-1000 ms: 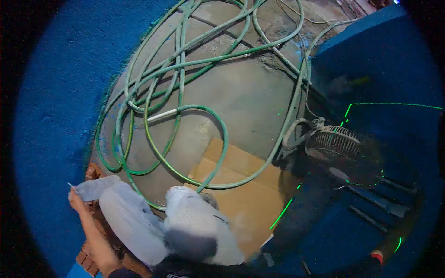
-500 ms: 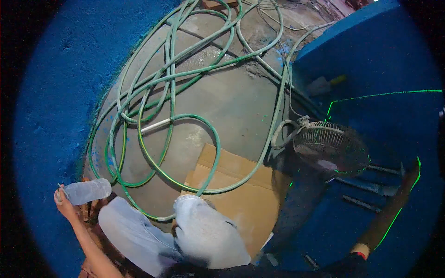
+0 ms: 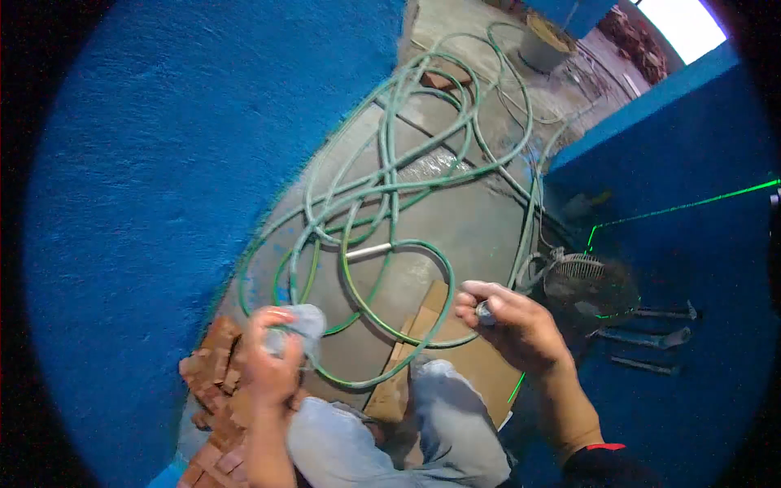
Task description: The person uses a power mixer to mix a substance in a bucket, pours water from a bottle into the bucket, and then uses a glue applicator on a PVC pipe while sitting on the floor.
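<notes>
My left hand [image 3: 270,370] is closed around a clear plastic bottle [image 3: 307,320], above the green hose and my left knee. The bottle points away from me, and its near part is hidden by my fingers. Off to the right, my right hand [image 3: 529,329] is raised over the cardboard, its fingers curled round a small roundish grey piece [image 3: 486,312]. That piece looks like a bottle cap, though it is too small to be certain. A wide gap separates the two hands.
A tangled green hose [image 3: 394,183] lies over the grey floor. Flat cardboard [image 3: 464,370] is in front of my knees, and broken bricks [image 3: 218,390] pile up at left. A fan [image 3: 590,285] and several tools [image 3: 643,337] are at right, between blue walls [image 3: 187,154].
My left hand has brought the bottle inward from the far left. My right arm, stretched out toward the right wall before, is now bent in front of me. The view has shifted.
</notes>
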Action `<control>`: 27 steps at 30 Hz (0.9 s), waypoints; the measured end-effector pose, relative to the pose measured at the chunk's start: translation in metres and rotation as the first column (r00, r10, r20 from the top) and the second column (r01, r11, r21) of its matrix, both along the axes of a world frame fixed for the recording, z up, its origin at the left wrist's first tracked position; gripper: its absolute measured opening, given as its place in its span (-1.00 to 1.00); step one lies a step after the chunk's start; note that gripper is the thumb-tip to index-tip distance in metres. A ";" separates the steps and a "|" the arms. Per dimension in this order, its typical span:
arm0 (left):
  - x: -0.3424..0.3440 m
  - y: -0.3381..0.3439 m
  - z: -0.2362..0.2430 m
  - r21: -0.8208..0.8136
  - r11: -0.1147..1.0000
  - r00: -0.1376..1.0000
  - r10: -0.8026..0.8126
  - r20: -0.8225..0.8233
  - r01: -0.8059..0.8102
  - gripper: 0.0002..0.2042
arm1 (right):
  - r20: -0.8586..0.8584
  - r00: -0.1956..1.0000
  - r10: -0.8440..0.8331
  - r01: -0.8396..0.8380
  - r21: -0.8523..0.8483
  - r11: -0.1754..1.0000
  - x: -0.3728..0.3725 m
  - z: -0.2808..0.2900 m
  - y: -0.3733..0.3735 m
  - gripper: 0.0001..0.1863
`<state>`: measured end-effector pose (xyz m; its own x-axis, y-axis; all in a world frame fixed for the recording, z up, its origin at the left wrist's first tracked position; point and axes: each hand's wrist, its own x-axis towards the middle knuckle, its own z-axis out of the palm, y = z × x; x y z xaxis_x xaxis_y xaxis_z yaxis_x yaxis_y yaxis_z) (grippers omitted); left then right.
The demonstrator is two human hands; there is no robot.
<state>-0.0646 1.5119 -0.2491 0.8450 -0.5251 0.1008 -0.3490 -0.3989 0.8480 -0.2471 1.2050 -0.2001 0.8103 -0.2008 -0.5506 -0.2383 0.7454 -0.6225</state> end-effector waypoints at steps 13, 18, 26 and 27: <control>-0.122 -0.077 0.228 0.020 0.873 0.861 -0.478 -0.173 0.488 -0.59 | -0.184 0.957 0.222 -0.278 -0.797 0.537 -0.046 0.252 0.071 -0.62; -0.141 -0.128 0.325 -0.014 0.766 0.758 -0.639 -0.131 0.643 -0.60 | 0.047 0.987 0.153 0.011 -0.973 0.230 -0.076 0.331 0.047 -0.55; -0.151 -0.230 0.428 -0.082 0.475 0.482 -0.872 0.088 0.876 -0.60 | 0.112 0.994 0.000 0.111 -0.987 0.118 -0.124 0.431 -0.002 -0.56; -0.154 -0.230 0.416 -0.093 0.520 0.524 -0.808 0.270 0.849 -0.56 | 0.147 0.988 0.051 0.143 -0.986 0.083 -0.126 0.442 -0.008 -0.58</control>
<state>-0.2183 1.2819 0.1669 -0.0094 -0.9277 0.3732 -0.5773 0.3098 0.7555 -0.3728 1.1970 0.2417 0.8059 -0.5236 0.2765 -0.0902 -0.5701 -0.8166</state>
